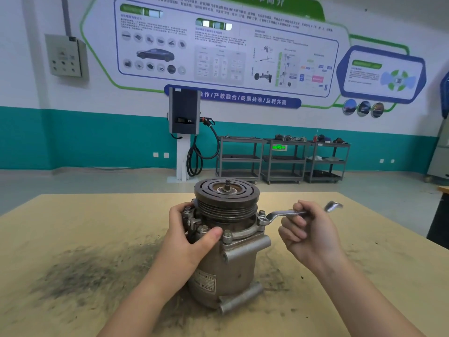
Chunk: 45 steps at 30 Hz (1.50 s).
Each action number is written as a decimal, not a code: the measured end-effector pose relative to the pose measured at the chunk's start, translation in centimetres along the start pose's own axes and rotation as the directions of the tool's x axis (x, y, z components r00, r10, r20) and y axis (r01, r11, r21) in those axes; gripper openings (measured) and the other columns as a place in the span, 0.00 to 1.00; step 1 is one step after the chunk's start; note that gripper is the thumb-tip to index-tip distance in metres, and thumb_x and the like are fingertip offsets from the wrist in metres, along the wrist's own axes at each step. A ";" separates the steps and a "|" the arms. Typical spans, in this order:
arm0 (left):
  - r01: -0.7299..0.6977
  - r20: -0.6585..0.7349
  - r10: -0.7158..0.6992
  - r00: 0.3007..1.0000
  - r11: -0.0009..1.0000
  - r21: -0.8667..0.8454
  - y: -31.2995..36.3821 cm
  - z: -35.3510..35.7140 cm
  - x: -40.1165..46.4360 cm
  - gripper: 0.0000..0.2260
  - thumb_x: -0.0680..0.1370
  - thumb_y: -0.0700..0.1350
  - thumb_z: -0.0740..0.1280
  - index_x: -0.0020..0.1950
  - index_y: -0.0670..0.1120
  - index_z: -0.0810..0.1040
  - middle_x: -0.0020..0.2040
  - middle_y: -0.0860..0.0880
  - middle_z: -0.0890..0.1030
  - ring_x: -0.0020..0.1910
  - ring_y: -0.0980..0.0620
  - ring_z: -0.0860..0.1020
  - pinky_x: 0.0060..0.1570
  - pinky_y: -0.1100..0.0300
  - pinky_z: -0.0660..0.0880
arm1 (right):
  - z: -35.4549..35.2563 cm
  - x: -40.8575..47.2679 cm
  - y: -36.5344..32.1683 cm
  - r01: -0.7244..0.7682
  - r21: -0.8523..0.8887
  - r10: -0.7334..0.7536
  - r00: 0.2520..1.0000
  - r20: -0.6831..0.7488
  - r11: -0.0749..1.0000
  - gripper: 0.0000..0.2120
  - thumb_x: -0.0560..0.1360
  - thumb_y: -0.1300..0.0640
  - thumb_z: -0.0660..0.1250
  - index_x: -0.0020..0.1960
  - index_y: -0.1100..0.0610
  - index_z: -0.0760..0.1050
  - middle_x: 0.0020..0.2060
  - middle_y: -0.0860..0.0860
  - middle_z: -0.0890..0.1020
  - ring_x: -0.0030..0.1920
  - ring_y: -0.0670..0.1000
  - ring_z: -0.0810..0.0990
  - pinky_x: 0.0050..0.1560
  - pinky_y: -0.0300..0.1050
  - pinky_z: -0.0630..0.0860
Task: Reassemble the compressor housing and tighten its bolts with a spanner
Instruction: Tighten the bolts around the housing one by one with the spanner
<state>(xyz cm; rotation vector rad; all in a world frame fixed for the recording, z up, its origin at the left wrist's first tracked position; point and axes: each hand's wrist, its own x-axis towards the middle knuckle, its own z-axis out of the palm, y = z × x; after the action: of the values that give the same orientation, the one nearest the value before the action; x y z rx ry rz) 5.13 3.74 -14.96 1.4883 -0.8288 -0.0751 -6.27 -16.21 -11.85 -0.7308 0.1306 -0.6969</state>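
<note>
A metal compressor (233, 261) stands upright on the wooden table (73, 239), its dark grooved pulley (226, 198) on top. Several bolts ring the housing flange, one at the front (227, 233). My left hand (189, 237) grips the left side of the housing, thumb across the front of the flange. My right hand (308, 229) holds the handle of a silver ring spanner (281, 214). The spanner's ring end sits over a bolt on the right side of the flange (262, 218). Its far end sticks out past my fingers to the right.
Dark grime stains the table around and left of the compressor. Behind the table lies open floor, then a charging post (184, 132) and three grey shelf carts (284, 159) against the teal and white wall. A dark object stands at the table's right edge (439, 222).
</note>
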 end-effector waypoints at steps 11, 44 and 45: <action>0.002 -0.041 -0.003 0.999 1.000 -0.003 -0.5 0.3 -0.1 0.26 0.60 0.73 0.67 0.53 0.75 0.60 0.55 0.65 0.75 0.49 0.76 0.75 0.40 0.77 0.72 | 0.7 -8.1 2.7 0.739 -0.633 -0.566 0.630 0.531 0.229 0.09 0.69 0.52 0.69 0.35 0.51 0.70 0.26 0.45 0.69 0.27 0.40 0.66 0.28 0.34 0.63; -0.009 -0.014 0.008 1.000 0.999 -0.046 -1.0 0.3 0.2 0.21 0.66 0.64 0.69 0.51 0.78 0.61 0.59 0.63 0.75 0.53 0.73 0.76 0.46 0.71 0.73 | 1.7 -0.6 -1.5 0.078 -0.170 -0.073 0.997 0.038 0.982 0.17 0.80 0.57 0.54 0.33 0.57 0.67 0.20 0.50 0.62 0.19 0.47 0.58 0.23 0.39 0.55; -0.007 -0.012 0.007 1.000 0.999 -0.047 -1.0 0.3 0.1 0.22 0.65 0.64 0.69 0.52 0.78 0.61 0.59 0.64 0.75 0.53 0.73 0.76 0.45 0.72 0.73 | 1.7 -0.2 -1.6 0.032 -0.159 -0.024 0.998 0.050 0.987 0.17 0.80 0.57 0.54 0.32 0.57 0.67 0.20 0.50 0.62 0.19 0.47 0.57 0.23 0.39 0.54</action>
<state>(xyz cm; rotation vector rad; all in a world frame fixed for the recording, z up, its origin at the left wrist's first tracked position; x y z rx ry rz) 5.51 3.28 -15.81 1.4406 -0.8175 -0.0800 -6.76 -15.97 -9.54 -0.9041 0.1337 -0.7007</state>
